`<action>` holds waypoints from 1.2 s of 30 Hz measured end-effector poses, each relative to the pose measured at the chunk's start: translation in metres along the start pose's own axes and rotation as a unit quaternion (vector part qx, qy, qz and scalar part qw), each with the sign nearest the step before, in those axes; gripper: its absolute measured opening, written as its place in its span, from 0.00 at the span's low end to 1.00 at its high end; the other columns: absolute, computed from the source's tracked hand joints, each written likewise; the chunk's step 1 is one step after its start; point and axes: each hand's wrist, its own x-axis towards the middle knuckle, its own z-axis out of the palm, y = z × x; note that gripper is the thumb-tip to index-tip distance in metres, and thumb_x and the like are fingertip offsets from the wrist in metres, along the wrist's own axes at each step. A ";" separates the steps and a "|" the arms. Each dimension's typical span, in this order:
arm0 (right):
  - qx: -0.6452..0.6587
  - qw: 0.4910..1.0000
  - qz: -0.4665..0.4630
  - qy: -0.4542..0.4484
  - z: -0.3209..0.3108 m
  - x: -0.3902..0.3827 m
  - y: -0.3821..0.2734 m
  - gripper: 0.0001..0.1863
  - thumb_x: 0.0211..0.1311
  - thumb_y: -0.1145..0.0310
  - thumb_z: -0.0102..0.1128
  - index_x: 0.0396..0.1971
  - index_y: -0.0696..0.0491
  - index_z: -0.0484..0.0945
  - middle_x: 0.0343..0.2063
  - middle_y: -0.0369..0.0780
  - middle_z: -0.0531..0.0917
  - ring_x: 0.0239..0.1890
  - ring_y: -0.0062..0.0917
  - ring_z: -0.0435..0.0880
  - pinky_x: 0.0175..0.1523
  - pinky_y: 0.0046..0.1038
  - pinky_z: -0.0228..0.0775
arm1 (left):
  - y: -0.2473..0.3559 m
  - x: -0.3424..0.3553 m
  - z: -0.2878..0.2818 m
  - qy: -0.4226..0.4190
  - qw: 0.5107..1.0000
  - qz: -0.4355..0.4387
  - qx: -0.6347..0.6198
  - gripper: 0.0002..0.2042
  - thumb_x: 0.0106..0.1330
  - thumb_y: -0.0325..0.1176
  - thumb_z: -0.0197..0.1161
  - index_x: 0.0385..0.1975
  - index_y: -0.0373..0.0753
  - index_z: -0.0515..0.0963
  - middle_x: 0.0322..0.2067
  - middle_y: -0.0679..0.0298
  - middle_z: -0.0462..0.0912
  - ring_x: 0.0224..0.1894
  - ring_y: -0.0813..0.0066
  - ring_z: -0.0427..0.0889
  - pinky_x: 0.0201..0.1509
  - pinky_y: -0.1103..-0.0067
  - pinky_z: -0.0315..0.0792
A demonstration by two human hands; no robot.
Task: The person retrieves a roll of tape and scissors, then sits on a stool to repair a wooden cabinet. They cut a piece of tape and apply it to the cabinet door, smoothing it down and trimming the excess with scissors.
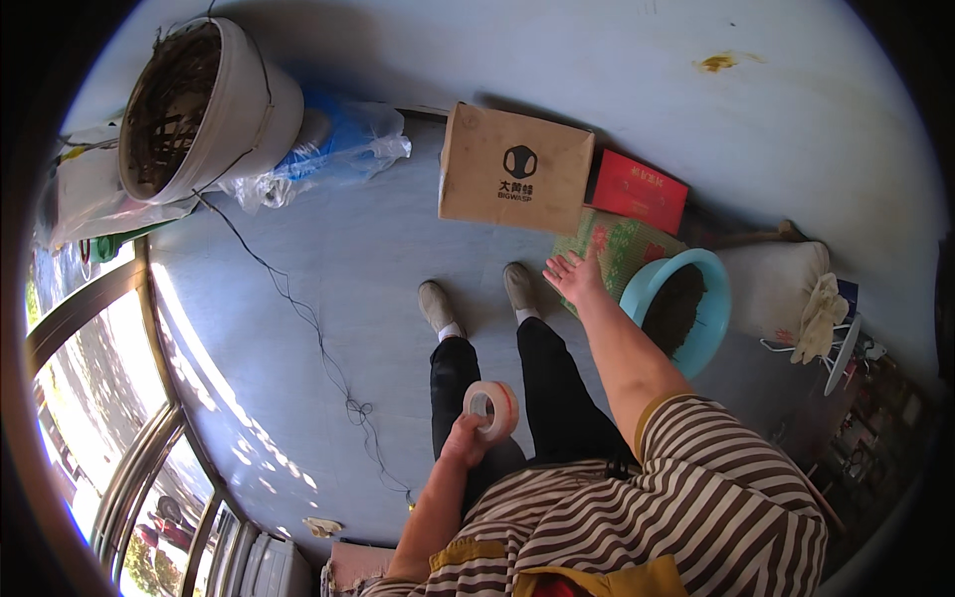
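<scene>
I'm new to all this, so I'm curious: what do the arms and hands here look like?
They are human. The left hand and right hand show no gloves, cables or watch. The forearms are bare; the right sleeve is short, striped brown and white, and edged with a mustard-yellow band.

Low in the middle of my feed, I see a pale, translucent tape roll (pixel 508 413) with an orange-red edge. The shirt (pixel 607 507) along the bottom is striped brown and white with mustard trim; the trousers (pixel 550 388) are black. At upper centre I make out a tan box (pixel 547 174) with black print, a bright red box (pixel 642 194) and a green, red-patterned mat (pixel 637 242). Right of centre, the basin (pixel 712 333) is light turquoise; at upper left, the bucket (pixel 244 109) is off-white.
</scene>
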 end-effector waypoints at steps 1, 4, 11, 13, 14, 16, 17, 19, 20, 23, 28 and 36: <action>0.031 0.999 -0.011 0.019 0.003 0.014 0.000 0.57 0.70 0.22 0.39 0.83 0.50 0.40 0.81 0.49 0.49 0.77 0.49 0.62 0.78 0.59 0.55 | 0.004 -0.003 -0.001 -0.004 1.000 -0.005 0.006 0.22 0.60 0.30 0.61 0.56 0.36 0.77 0.46 0.57 0.85 0.46 0.60 0.87 0.53 0.62 0.84; 0.122 0.992 -0.022 0.019 0.010 0.044 -0.001 0.59 0.68 0.19 0.38 0.83 0.49 0.38 0.82 0.47 0.44 0.81 0.47 0.53 0.80 0.58 0.48 | 0.010 -0.008 -0.003 0.020 0.999 -0.026 0.019 0.22 0.60 0.30 0.61 0.56 0.35 0.77 0.46 0.58 0.85 0.46 0.61 0.87 0.53 0.63 0.84; 0.192 0.980 -0.044 0.014 0.020 0.084 -0.004 0.56 0.69 0.19 0.29 0.78 0.52 0.58 0.79 0.44 0.58 0.81 0.40 0.54 0.84 0.54 0.37 | 0.006 -0.005 -0.007 0.016 0.999 -0.043 -0.029 0.25 0.60 0.28 0.60 0.60 0.35 0.75 0.49 0.57 0.84 0.50 0.59 0.87 0.58 0.62 0.83; 0.184 0.982 -0.048 -0.003 0.026 0.084 -0.003 0.55 0.69 0.19 0.26 0.76 0.51 0.62 0.77 0.44 0.62 0.80 0.39 0.57 0.84 0.53 0.36 | 0.004 -0.002 -0.009 0.014 0.998 -0.043 -0.042 0.25 0.60 0.27 0.60 0.61 0.35 0.75 0.50 0.57 0.84 0.51 0.59 0.87 0.59 0.62 0.83; 0.169 0.985 -0.044 0.001 0.026 0.083 -0.003 0.54 0.70 0.19 0.26 0.76 0.50 0.64 0.76 0.44 0.64 0.80 0.38 0.58 0.84 0.53 0.36 | 0.002 -0.001 -0.009 0.009 0.998 -0.042 -0.048 0.25 0.60 0.27 0.60 0.61 0.35 0.74 0.50 0.57 0.84 0.51 0.58 0.86 0.59 0.61 0.83; 0.140 0.989 -0.036 0.009 0.026 0.083 -0.003 0.53 0.70 0.19 0.24 0.75 0.49 0.66 0.75 0.43 0.68 0.79 0.38 0.60 0.84 0.52 0.37 | -0.002 0.002 -0.009 0.006 0.998 -0.040 -0.056 0.25 0.60 0.27 0.60 0.61 0.35 0.74 0.50 0.57 0.84 0.51 0.58 0.86 0.59 0.61 0.83; 0.137 0.990 -0.038 0.004 0.026 0.084 -0.004 0.53 0.70 0.19 0.24 0.75 0.47 0.67 0.74 0.43 0.69 0.79 0.38 0.60 0.84 0.52 0.38 | -0.002 0.002 -0.009 0.007 0.998 -0.039 -0.056 0.25 0.61 0.27 0.60 0.61 0.35 0.74 0.50 0.57 0.84 0.52 0.58 0.86 0.59 0.62 0.83; 0.132 0.990 -0.038 -0.007 0.024 0.088 -0.006 0.52 0.70 0.19 0.23 0.74 0.45 0.68 0.74 0.42 0.70 0.79 0.39 0.60 0.83 0.53 0.40 | -0.004 0.002 -0.006 0.009 0.998 -0.040 -0.057 0.25 0.61 0.27 0.61 0.61 0.35 0.74 0.51 0.57 0.84 0.52 0.59 0.86 0.59 0.62 0.83; 0.132 0.990 -0.034 -0.022 0.023 0.092 -0.008 0.51 0.70 0.20 0.23 0.74 0.44 0.68 0.73 0.42 0.70 0.79 0.38 0.60 0.83 0.53 0.41 | -0.004 0.002 -0.005 0.008 0.998 -0.041 -0.055 0.25 0.61 0.27 0.61 0.61 0.35 0.74 0.51 0.57 0.84 0.52 0.59 0.86 0.60 0.62 0.83; 0.136 0.988 -0.028 -0.061 0.017 0.103 -0.009 0.49 0.71 0.20 0.24 0.74 0.43 0.69 0.73 0.40 0.71 0.79 0.39 0.61 0.82 0.53 0.43 | -0.006 0.003 0.004 0.035 0.998 -0.031 -0.042 0.23 0.61 0.29 0.61 0.58 0.37 0.75 0.46 0.59 0.84 0.43 0.63 0.86 0.42 0.70 0.80; 0.129 0.988 -0.045 -0.065 0.003 0.110 -0.007 0.47 0.72 0.22 0.31 0.73 0.44 0.69 0.73 0.41 0.71 0.79 0.39 0.62 0.81 0.52 0.45 | -0.009 0.006 0.001 0.031 0.998 -0.033 -0.032 0.23 0.61 0.30 0.61 0.58 0.37 0.76 0.45 0.59 0.85 0.41 0.64 0.87 0.37 0.71 0.82; 0.060 0.995 -0.068 0.048 -0.009 0.061 -0.005 0.42 0.68 0.28 0.54 0.67 0.49 0.71 0.62 0.40 0.78 0.65 0.36 0.76 0.76 0.47 0.57 | -0.005 0.005 0.013 0.015 0.999 -0.012 -0.031 0.26 0.59 0.30 0.62 0.61 0.37 0.75 0.49 0.59 0.85 0.50 0.61 0.87 0.56 0.65 0.83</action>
